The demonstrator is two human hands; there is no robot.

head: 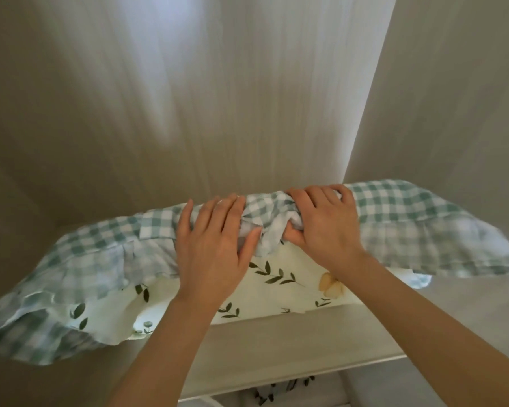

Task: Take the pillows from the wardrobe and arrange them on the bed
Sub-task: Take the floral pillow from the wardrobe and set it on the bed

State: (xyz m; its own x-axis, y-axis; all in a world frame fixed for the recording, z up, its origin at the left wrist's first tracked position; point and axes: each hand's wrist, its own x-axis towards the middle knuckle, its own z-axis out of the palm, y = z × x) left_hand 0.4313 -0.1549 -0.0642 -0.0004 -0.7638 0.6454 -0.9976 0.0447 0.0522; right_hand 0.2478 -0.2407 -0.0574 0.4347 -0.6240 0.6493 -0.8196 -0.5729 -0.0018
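Head view: green-and-white checked pillow (400,207) lies across the wardrobe shelf (291,342), its long side along the shelf's front edge, frilled ends overhanging left and right. Both hands on its middle, close together. Left hand (215,248): fingers (206,212) spread over the top, thumb pressing bunched fabric from the front. Right hand (323,224): fingers curled and clamped on the gathered checked fabric, thumb tucked under the bunch. Below the checked pillow, touching it, a 2nd pillow (279,277) in cream fabric with dark leaf print and a yellow flower, resting on the same shelf. Pale wood-grain back panel (218,98) and side wall (453,98) enclose the compartment. More leaf-print fabric (279,389) shows under the shelf's front edge; can't tell what it is.
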